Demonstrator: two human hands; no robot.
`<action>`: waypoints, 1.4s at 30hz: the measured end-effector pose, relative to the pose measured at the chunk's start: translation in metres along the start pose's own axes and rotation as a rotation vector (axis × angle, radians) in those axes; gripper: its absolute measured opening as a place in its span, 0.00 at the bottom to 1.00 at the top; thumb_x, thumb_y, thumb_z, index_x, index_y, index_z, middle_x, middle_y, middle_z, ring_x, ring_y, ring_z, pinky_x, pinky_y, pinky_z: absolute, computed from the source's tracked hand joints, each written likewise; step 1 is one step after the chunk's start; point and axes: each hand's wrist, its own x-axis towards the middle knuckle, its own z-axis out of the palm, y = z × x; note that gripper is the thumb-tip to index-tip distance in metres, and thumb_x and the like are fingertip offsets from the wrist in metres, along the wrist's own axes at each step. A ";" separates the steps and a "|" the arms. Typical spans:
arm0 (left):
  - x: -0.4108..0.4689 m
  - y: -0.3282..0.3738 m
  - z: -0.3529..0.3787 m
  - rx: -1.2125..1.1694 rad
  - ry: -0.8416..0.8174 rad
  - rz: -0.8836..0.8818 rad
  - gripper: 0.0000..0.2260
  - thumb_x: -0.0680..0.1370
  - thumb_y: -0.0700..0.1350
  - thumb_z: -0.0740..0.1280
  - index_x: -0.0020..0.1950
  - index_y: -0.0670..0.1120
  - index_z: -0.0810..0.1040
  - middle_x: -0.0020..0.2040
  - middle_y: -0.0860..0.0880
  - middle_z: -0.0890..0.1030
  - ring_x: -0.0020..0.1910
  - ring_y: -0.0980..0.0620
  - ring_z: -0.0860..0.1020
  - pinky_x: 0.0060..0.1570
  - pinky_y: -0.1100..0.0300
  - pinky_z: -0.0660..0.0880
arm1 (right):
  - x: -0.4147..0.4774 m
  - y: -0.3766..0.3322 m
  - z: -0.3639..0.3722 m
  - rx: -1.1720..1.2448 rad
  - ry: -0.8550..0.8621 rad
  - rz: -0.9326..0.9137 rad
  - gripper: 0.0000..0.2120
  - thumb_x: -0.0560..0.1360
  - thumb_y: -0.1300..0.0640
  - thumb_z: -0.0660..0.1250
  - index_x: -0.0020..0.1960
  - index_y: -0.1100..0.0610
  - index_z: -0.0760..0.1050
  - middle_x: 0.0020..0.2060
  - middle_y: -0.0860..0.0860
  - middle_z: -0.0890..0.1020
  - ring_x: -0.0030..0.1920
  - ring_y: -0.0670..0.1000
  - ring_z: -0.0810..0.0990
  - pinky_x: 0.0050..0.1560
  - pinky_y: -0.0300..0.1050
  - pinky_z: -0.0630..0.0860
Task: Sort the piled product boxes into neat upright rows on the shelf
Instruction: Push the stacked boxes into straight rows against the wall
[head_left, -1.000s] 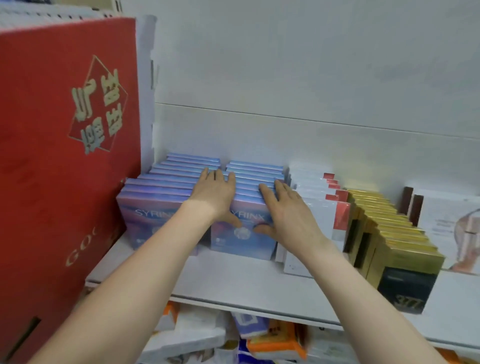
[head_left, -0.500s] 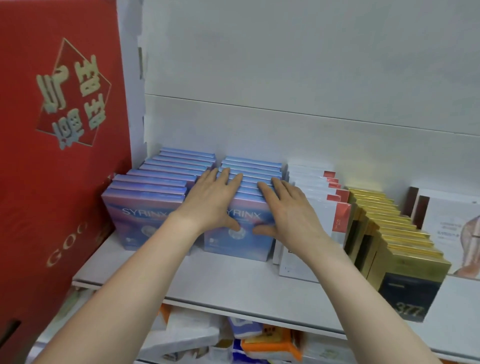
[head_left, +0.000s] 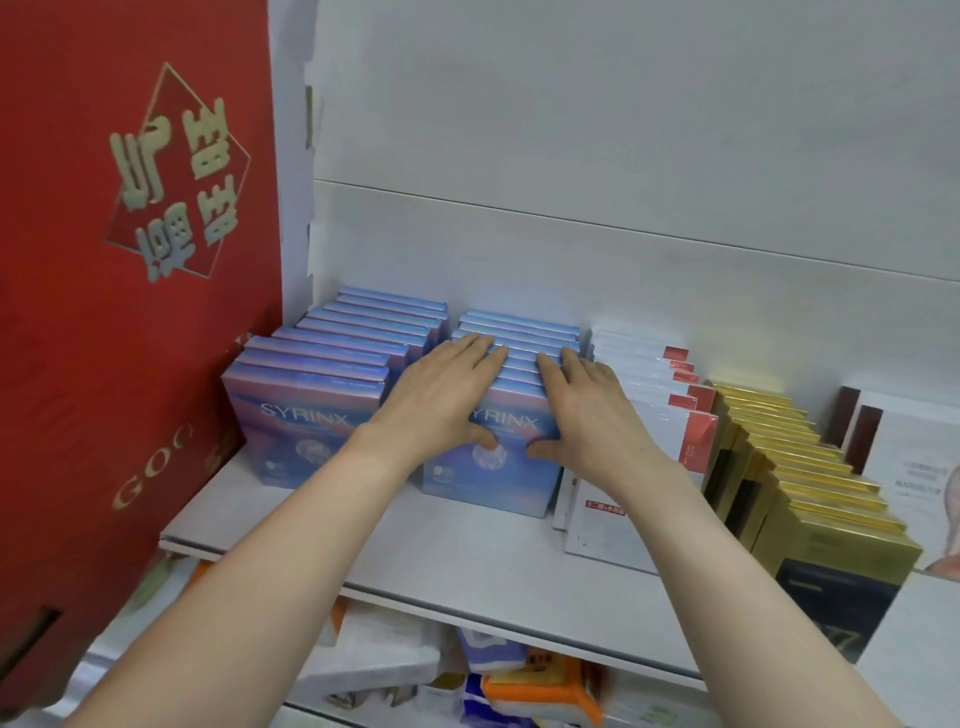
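Observation:
Two rows of blue SYRINX boxes stand upright on the white shelf (head_left: 415, 545). The left row (head_left: 311, 415) is untouched. My left hand (head_left: 447, 395) and my right hand (head_left: 587, 410) lie side by side on the right blue row (head_left: 519, 327). Their fingers stretch flat over the box tops, and both thumbs press the front box's face. To the right stand a row of white boxes with red tabs (head_left: 639, 374) and a row of gold boxes (head_left: 810, 467).
A large red carton (head_left: 130, 260) walls off the shelf's left end. A white box with a printed picture (head_left: 909, 467) stands at the far right. Loose packets (head_left: 519, 680) are piled on the shelf below. A bare strip of shelf lies in front of the rows.
My left hand has slid a little right, off the gap between the blue rows and onto the right row. The two hands now lie closer together. The view has shifted slightly.

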 end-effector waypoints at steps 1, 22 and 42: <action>-0.002 0.000 0.000 0.020 0.008 0.005 0.46 0.68 0.60 0.74 0.78 0.46 0.55 0.78 0.46 0.58 0.77 0.48 0.56 0.73 0.56 0.55 | -0.001 0.000 0.001 -0.014 0.005 0.002 0.48 0.68 0.42 0.74 0.77 0.59 0.54 0.71 0.60 0.65 0.71 0.61 0.65 0.73 0.53 0.60; -0.089 -0.095 -0.034 0.188 -0.149 -0.352 0.54 0.65 0.64 0.74 0.79 0.47 0.46 0.80 0.45 0.51 0.78 0.42 0.50 0.75 0.47 0.47 | -0.001 -0.067 0.001 0.020 0.056 -0.016 0.53 0.69 0.28 0.65 0.80 0.53 0.45 0.79 0.57 0.52 0.79 0.60 0.48 0.77 0.59 0.46; -0.071 -0.094 -0.030 0.035 -0.151 -0.231 0.46 0.70 0.53 0.75 0.80 0.51 0.50 0.80 0.46 0.51 0.78 0.48 0.51 0.74 0.59 0.50 | 0.036 -0.086 -0.011 0.149 0.244 -0.150 0.25 0.79 0.44 0.49 0.46 0.59 0.80 0.45 0.57 0.83 0.55 0.62 0.78 0.56 0.54 0.72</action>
